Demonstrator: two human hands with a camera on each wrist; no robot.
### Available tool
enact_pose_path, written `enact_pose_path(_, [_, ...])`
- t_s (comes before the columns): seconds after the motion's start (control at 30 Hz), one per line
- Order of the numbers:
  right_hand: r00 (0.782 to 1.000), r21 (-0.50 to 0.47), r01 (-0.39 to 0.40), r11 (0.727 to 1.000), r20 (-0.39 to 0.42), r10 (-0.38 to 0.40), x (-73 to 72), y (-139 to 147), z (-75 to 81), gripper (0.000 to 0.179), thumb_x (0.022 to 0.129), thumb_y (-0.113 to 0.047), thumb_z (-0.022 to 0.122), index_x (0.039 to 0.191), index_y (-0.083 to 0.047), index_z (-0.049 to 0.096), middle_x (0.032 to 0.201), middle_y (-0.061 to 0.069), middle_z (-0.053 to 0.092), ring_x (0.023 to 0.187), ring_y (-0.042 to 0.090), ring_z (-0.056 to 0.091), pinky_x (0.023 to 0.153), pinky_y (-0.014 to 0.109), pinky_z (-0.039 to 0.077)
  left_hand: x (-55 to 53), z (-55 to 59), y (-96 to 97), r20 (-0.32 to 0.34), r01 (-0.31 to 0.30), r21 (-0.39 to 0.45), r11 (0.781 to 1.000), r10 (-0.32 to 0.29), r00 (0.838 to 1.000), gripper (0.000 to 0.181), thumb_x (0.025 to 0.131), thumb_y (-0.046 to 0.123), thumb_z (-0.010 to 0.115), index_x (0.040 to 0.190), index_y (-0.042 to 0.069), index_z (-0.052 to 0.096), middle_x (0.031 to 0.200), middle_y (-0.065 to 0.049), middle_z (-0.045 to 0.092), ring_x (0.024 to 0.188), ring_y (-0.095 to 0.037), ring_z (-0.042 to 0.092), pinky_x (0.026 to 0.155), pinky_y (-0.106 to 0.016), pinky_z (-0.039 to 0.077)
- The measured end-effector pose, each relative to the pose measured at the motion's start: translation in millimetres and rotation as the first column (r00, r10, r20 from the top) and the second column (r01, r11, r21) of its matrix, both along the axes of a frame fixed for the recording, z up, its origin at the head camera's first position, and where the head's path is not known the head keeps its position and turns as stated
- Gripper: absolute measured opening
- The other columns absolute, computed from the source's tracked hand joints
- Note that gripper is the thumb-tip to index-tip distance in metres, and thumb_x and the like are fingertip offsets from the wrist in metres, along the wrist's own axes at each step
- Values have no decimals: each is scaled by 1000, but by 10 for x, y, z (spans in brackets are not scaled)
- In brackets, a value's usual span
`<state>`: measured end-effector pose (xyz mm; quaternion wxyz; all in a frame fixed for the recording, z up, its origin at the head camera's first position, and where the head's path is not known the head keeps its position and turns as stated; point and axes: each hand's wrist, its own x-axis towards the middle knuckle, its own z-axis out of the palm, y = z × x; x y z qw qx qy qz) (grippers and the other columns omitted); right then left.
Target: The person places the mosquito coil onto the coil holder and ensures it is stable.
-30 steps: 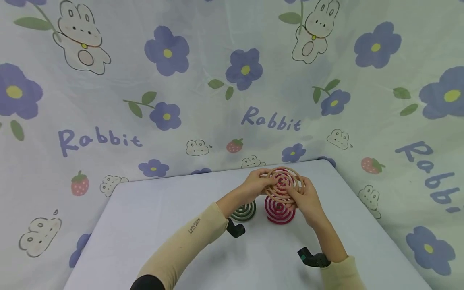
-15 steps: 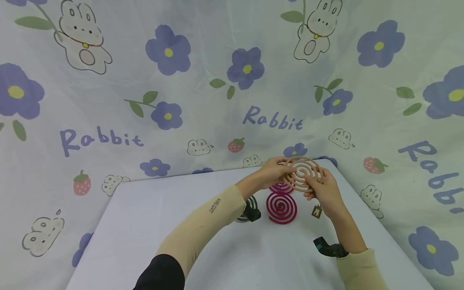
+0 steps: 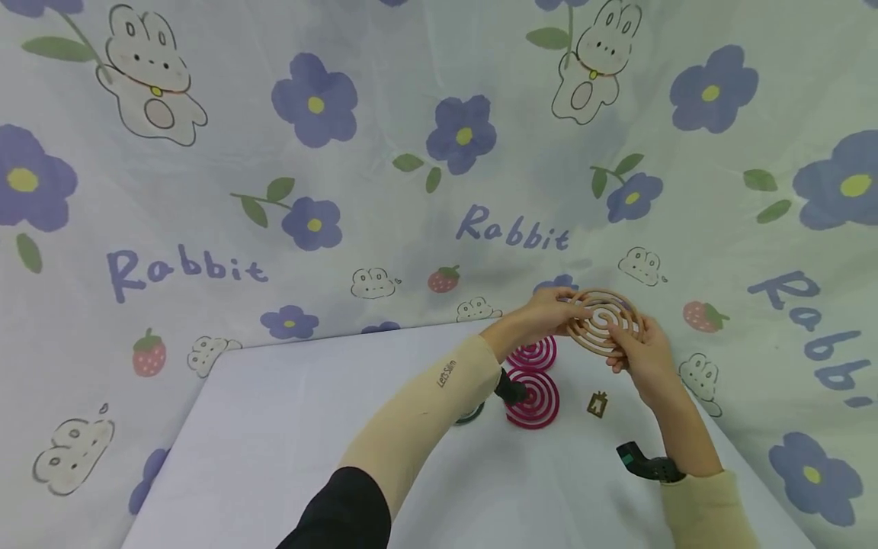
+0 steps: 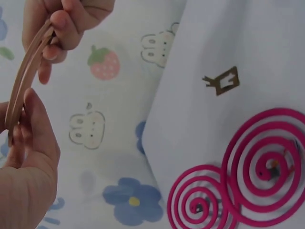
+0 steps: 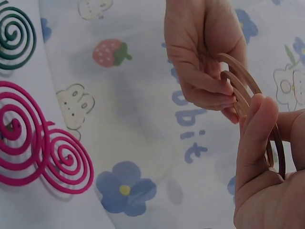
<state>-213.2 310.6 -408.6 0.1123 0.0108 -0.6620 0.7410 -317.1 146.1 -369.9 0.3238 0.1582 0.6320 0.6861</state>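
Both hands hold a tan mosquito coil point(image 3: 602, 291) up in front of the person, at the far right of the table. On its left side, my left hand point(image 3: 545, 311) pinches it, thumb on the near face. My right hand point(image 3: 648, 354) grips the opposite edge the same way. Seen edge-on in the left wrist view, the coil shows curved bands lying close together. Two pink mosquito coils lie below the left hand, a front one point(image 3: 533, 425) and a back one point(image 3: 531, 368). A green mosquito coil point(image 5: 11, 33) is mostly hidden behind the left wrist in the head view.
A small brass-coloured metal stand point(image 3: 597, 405) lies right of the pink coils. The table point(image 3: 309, 427) is covered in white, and a curtain point(image 3: 384, 168) with rabbits and flowers hangs behind and to the right. A black camera mount sits on each wrist.
Both hands have moved right and slightly up with the tan coil. The back pink coil and the metal stand have come into view, while the left forearm now covers more of the green coil.
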Motion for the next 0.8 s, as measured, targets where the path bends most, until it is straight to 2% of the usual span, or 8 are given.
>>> enact_pose_path(0.1, [1000,2,3,1000,6,-3,5,78,-8,31,98,-16,59,117,-5,36,74,2,63,49,9,59,43,20,48,4,-44,88,20,-14,13,1000,14,1000,36,89,5,71,123,7,61,80,-13,67,64,-19,65,67,-32,57])
enact_pose_path(0.27, [998,24,-9,1000,58,8,21,163,-88,31,99,-17,58,116,-3,36,73,2,62,50,10,58,44,21,49,26,-188,177,44,-23,33,999,22,999,30,89,5,70,119,6,63,72,-11,65,59,-17,64,63,-30,56])
enact_pose_path(0.53, [994,45,36,998,98,-40,3,249,-328,30,99,-19,59,112,-2,38,71,0,63,49,8,58,43,21,49,46,-448,299,68,-65,61,996,61,996,28,88,4,71,115,8,65,70,-9,65,56,-15,63,59,-27,55])
enact_pose_path(0.8, [987,117,71,991,136,-87,79,364,-562,34,99,-21,59,116,-1,38,75,-1,66,51,9,59,45,22,50,109,-683,447,99,-97,31,995,93,991,25,87,4,72,110,10,67,69,-8,63,56,-14,61,53,-24,52])
